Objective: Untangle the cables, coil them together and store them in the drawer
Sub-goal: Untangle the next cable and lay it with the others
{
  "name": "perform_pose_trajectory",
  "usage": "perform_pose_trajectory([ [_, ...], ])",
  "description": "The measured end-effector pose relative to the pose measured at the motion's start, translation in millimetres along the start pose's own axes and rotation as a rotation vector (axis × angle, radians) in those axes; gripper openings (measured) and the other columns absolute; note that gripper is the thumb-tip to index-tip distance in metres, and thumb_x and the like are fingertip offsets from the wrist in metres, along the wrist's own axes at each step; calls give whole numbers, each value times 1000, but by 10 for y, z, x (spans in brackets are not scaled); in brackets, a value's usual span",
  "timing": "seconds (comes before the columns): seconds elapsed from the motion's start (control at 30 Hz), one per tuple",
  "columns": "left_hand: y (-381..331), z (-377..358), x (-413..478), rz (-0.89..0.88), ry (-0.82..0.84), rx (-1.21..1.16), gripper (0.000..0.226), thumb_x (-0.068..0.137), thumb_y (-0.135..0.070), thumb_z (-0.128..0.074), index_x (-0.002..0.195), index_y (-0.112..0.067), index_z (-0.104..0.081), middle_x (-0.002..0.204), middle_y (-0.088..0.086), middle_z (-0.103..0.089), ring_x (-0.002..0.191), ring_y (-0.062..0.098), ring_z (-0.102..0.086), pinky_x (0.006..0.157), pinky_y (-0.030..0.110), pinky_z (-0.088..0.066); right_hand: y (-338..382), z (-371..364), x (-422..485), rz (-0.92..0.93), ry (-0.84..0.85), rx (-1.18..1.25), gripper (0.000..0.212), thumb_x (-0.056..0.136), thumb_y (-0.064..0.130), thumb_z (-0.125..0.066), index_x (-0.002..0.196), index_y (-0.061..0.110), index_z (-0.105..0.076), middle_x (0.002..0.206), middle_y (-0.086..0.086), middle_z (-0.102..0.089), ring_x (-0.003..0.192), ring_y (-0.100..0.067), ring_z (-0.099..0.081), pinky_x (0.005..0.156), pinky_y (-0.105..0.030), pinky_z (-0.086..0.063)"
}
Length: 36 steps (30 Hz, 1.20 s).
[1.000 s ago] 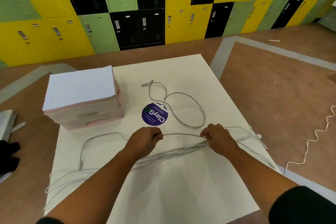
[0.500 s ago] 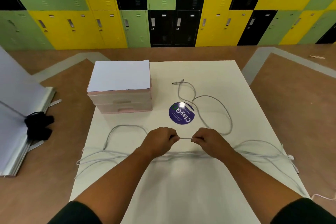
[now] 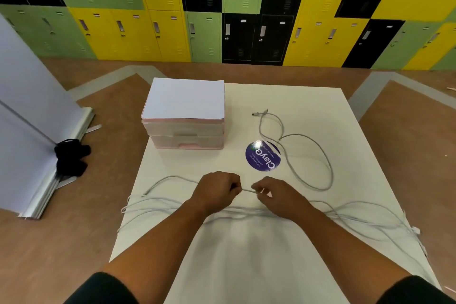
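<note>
one big white table (image 3: 246,266), pink drawer unit (image 3: 187,136) back left w/ drawers shut, thin grey cables (image 3: 246,213) sprawled across the near half, ends drooping off both sides. left hand (image 3: 217,192) n right hand (image 3: 278,195) each pinch one strand (image 3: 248,191) between them. prob light, floppy, springy. grab near the crossings, not the plugs imo.

Reads "ClayG" in white letters on a round purple sticker (image 3: 263,157), lying flat mid-table (image 3: 320,106), right of centre, upside down to the camera. Smaller lines beside it too small to read.
</note>
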<state>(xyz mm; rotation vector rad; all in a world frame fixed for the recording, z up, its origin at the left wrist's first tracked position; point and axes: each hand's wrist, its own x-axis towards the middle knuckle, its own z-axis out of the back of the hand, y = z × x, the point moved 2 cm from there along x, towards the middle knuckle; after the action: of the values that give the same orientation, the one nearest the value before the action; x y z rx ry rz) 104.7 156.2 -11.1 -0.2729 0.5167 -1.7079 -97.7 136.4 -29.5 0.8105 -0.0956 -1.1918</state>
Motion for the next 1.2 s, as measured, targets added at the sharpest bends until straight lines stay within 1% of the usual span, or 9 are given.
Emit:
perform_pose_trajectory([
  [0.07, -11, -7, 0, -14, -17, 7, 16, 96, -36, -56, 93, -26, -69, 87, -7, -71, 79, 15, -61, 66, 25, -36, 209, -60, 58, 35, 16, 67, 21, 96, 28, -57, 114, 26, -68, 103, 17, -65, 92, -5, -62, 85, -26, -49],
  [0.23, 84, -8, -15, 4, 13, -20, 20, 96, -42, -57, 92, -25, -68, 86, -7, -71, 75, 13, -59, 65, 26, -39, 362, -101, 117, 37, -29, 103, 14, 95, 21, -59, 84, 24, -67, 77, 8, -65, 71, -8, -58, 73, -30, -50],
  [0.4, 351, 6, -110, 71, 37, 20, 28, 98, -46, -50, 100, -27, -71, 94, -8, -72, 83, 15, -64, 72, 29, -48, 260, -38, 132, -41, -69, 109, 7, 90, 18, -66, 84, 17, -70, 77, 7, -67, 70, -6, -59, 69, -24, -47],
  [0.53, 620, 119, -191, 124, 14, 41, 27, 99, -44, -50, 102, -30, -72, 99, -11, -72, 90, 15, -64, 73, 28, -46, 106, 27, 125, -98, -68, 77, 7, 89, 16, -67, 83, 18, -69, 82, 7, -69, 69, -4, -59, 63, -15, -45],
  [0.63, 640, 167, -197, 130, -23, 51, 24, 98, -42, -52, 98, -29, -72, 94, -10, -72, 88, 15, -64, 69, 27, -43, 140, -56, 161, -80, 8, 23, 10, 89, 16, -64, 83, 21, -68, 84, 9, -68, 72, -3, -58, 67, -16, -46],
  [0.8, 732, 242, -263, 164, -63, 117, 24, 96, -43, -54, 97, -29, -73, 91, -7, -73, 84, 17, -64, 67, 27, -40, 430, -280, 288, 6, 90, 69, 18, 94, 20, -58, 105, 27, -70, 88, 8, -66, 72, -5, -59, 67, -20, -43],
  [0.97, 807, 283, -395, 191, -42, 187, 40, 94, -60, -50, 90, -25, -71, 83, -4, -70, 78, 17, -62, 63, 29, -36, 494, -364, 343, 13, 97, 8, 9, 92, 26, -65, 86, 24, -71, 81, 0, -68, 78, -19, -62, 70, -30, -47],
  [1.07, 866, 272, -496, 195, -43, 227, 44, 96, -60, -44, 89, -25, -70, 83, -3, -69, 81, 19, -62, 62, 29, -33, 438, -383, 359, -5, 99, -12, 12, 88, 23, -68, 77, 25, -69, 81, 7, -67, 78, -12, -61, 69, -23, -44],
  [1.2, 933, 320, -594, 191, -161, 309, 43, 95, -61, -43, 98, -30, -73, 94, -8, -62, 94, 18, -54, 65, 29, -33, 553, -438, 407, 43, 87, -1, 8, 88, 21, -70, 81, 20, -72, 82, 9, -67, 73, -3, -57, 65, -14, -40],
])
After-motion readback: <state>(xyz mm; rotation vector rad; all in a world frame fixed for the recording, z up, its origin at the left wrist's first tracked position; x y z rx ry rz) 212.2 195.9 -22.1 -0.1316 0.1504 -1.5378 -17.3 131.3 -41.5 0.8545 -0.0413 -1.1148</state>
